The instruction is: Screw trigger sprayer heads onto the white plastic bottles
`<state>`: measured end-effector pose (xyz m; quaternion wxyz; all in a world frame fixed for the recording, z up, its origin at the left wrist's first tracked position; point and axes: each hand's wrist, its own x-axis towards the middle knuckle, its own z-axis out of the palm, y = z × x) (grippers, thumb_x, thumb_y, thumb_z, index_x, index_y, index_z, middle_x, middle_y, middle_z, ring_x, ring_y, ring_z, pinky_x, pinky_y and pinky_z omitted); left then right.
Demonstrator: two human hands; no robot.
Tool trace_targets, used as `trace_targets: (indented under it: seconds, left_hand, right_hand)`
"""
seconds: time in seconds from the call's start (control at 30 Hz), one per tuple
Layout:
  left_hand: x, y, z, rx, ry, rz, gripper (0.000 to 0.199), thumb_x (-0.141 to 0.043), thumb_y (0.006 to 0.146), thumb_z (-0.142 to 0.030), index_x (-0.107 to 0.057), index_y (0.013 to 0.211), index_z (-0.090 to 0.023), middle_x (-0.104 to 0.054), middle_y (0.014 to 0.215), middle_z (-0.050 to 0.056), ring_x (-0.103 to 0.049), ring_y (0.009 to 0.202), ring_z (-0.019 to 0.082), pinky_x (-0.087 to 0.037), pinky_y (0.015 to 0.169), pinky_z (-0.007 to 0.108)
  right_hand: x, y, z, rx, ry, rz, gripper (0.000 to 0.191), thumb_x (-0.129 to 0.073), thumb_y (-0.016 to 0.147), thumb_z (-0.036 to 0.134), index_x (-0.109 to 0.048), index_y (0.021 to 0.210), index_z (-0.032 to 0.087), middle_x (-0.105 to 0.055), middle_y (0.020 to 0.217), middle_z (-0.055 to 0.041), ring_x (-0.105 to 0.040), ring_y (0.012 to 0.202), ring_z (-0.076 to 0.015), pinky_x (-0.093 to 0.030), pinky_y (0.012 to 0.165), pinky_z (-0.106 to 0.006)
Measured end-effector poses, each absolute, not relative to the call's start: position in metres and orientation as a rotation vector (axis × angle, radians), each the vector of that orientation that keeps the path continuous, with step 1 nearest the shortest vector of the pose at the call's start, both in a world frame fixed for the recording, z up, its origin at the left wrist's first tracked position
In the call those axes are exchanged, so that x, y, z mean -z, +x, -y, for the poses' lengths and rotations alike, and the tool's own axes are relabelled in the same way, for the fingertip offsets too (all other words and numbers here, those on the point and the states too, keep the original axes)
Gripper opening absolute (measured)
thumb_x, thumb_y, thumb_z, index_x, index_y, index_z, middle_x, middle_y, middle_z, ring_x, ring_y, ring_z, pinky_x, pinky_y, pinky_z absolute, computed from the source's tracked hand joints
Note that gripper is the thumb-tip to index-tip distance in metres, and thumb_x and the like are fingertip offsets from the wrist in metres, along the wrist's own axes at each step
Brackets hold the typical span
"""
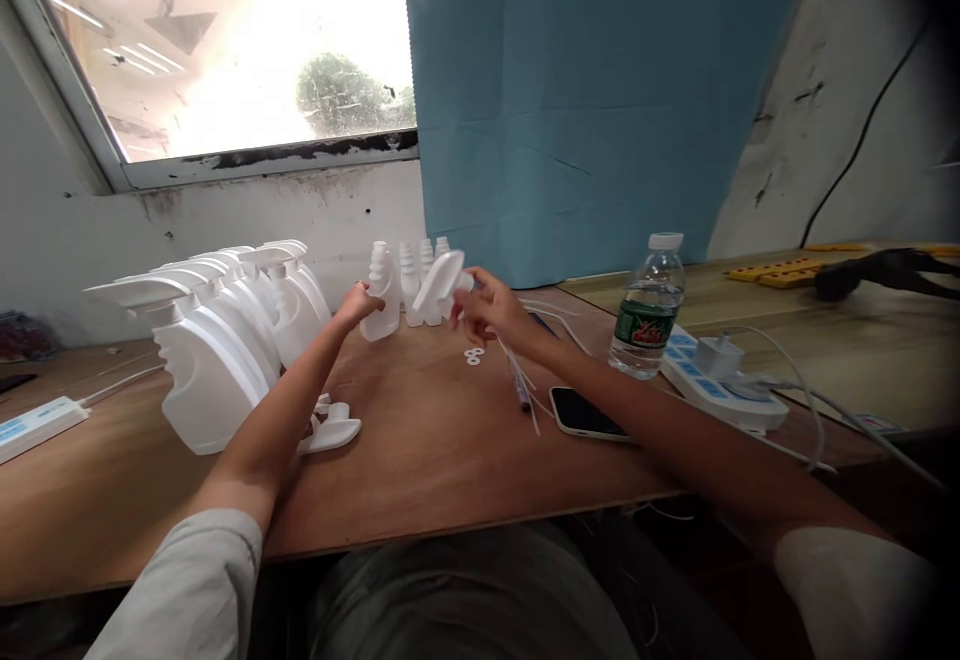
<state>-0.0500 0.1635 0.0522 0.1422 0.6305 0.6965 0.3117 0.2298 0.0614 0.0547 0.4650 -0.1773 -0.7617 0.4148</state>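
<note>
My left hand [361, 302] is closed round the upper part of a white plastic spray bottle [383, 323], whose ribbed neck points up without a head on it. To the right of it, my right hand [495, 312] grips a white trigger spray head [438, 283], held tilted in the air. The head partly covers several headless white bottles [409, 285] standing behind. Under my right hand, small white washers [473, 357] lie on the table. Beside my left forearm lie loose spray heads [335, 428], partly hidden by the arm.
Rows of white bottles with heads fitted [214, 370] stand at the left. On the right are a phone [585, 412], a marker pen [519, 383], thin white tubes [536, 410], a water bottle [649, 310] and a power strip [724, 390]. Another power strip [41, 427] lies far left.
</note>
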Motion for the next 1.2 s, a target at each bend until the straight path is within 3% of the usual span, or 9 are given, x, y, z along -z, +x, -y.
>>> trace_targets:
  seconds: [0.1,0.17,0.3,0.4,0.5,0.63,0.8,0.97,1.2]
  left_hand:
    - [-0.064,-0.049,-0.145,-0.85,1.813,-1.949,0.06,-0.069,0.066,-0.028,-0.047,0.121,-0.02,-0.062,0.117,0.012,-0.063,0.101,0.027,-0.052,0.063,0.027]
    - [-0.068,-0.048,-0.135,-0.806,1.856,-1.926,0.055,-0.069,0.065,-0.029,-0.05,0.116,-0.02,-0.064,0.114,0.01,-0.063,0.1,0.025,-0.051,0.063,0.026]
    - [-0.071,-0.044,-0.122,-0.696,2.022,-1.95,0.057,-0.071,0.062,-0.025,-0.053,0.116,-0.02,-0.064,0.114,0.007,-0.061,0.102,0.024,-0.049,0.071,0.025]
    - [-0.07,-0.042,-0.119,-0.627,2.088,-1.965,0.06,-0.071,0.059,-0.018,-0.056,0.117,-0.021,-0.064,0.113,0.006,-0.06,0.103,0.025,-0.048,0.073,0.026]
    - [-0.07,-0.04,-0.118,-0.577,2.123,-1.991,0.061,-0.069,0.06,-0.016,-0.056,0.119,-0.021,-0.062,0.116,0.007,-0.059,0.104,0.025,-0.047,0.073,0.026]
    - [-0.071,-0.039,-0.118,-0.53,2.145,-1.997,0.062,-0.069,0.061,-0.017,-0.055,0.122,-0.022,-0.061,0.116,0.007,-0.059,0.103,0.024,-0.047,0.072,0.026]
    - [-0.075,-0.038,-0.114,-0.517,2.156,-1.988,0.061,-0.068,0.063,-0.016,-0.055,0.122,-0.021,-0.061,0.115,0.007,-0.06,0.102,0.024,-0.047,0.073,0.026]
    - [-0.078,-0.039,-0.111,-0.518,2.159,-1.982,0.06,-0.068,0.062,-0.015,-0.056,0.121,-0.021,-0.061,0.116,0.008,-0.059,0.103,0.026,-0.047,0.073,0.027]
    - [-0.079,-0.037,-0.108,-0.478,2.167,-1.995,0.06,-0.067,0.064,-0.014,-0.056,0.122,-0.02,-0.061,0.117,0.009,-0.059,0.105,0.026,-0.047,0.075,0.027]
  right_hand:
    - [-0.091,0.237,-0.071,-1.282,-0.286,1.757,0.034,-0.065,0.079,0.041,-0.045,0.097,0.02,-0.065,0.09,-0.0028,-0.055,0.049,-0.0102,-0.026,0.035,-0.021]
    - [-0.112,0.243,-0.075,-1.287,-0.273,1.722,0.032,-0.065,0.078,0.043,-0.049,0.09,0.019,-0.064,0.089,-0.0034,-0.052,0.049,-0.0085,-0.024,0.035,-0.021]
    - [-0.142,0.252,-0.076,-1.091,-0.413,1.716,0.044,-0.057,0.082,0.063,-0.055,0.098,0.021,-0.055,0.06,0.0024,-0.034,0.036,-0.0077,-0.016,0.034,-0.023]
    - [-0.152,0.257,-0.074,-0.806,-0.498,1.678,0.047,-0.062,0.079,0.065,-0.06,0.097,0.022,-0.044,0.048,0.0043,-0.027,0.034,-0.0087,-0.011,0.034,-0.025]
    - [-0.155,0.262,-0.075,-0.606,-0.465,1.57,0.04,-0.068,0.078,0.061,-0.057,0.083,0.023,-0.046,0.052,0.0025,-0.037,0.037,-0.0102,-0.02,0.035,-0.026]
    - [-0.154,0.266,-0.082,-0.602,-0.422,1.536,0.047,-0.053,0.084,0.069,-0.048,0.073,0.023,-0.047,0.058,0.0001,-0.046,0.045,-0.0129,-0.031,0.041,-0.028]
    - [-0.151,0.266,-0.091,-0.652,-0.473,1.568,0.055,-0.044,0.082,0.078,-0.049,0.078,0.023,-0.048,0.06,-0.0012,-0.053,0.053,-0.0163,-0.033,0.045,-0.028]
    - [-0.153,0.269,-0.091,-0.687,-0.391,1.534,0.053,-0.048,0.079,0.078,-0.049,0.079,0.025,-0.045,0.058,-0.0005,-0.046,0.049,-0.0152,-0.03,0.042,-0.029]
    - [-0.151,0.267,-0.093,-0.741,-0.425,1.589,0.054,-0.047,0.079,0.078,-0.05,0.081,0.025,-0.048,0.06,-0.0009,-0.049,0.052,-0.0166,-0.033,0.044,-0.028]
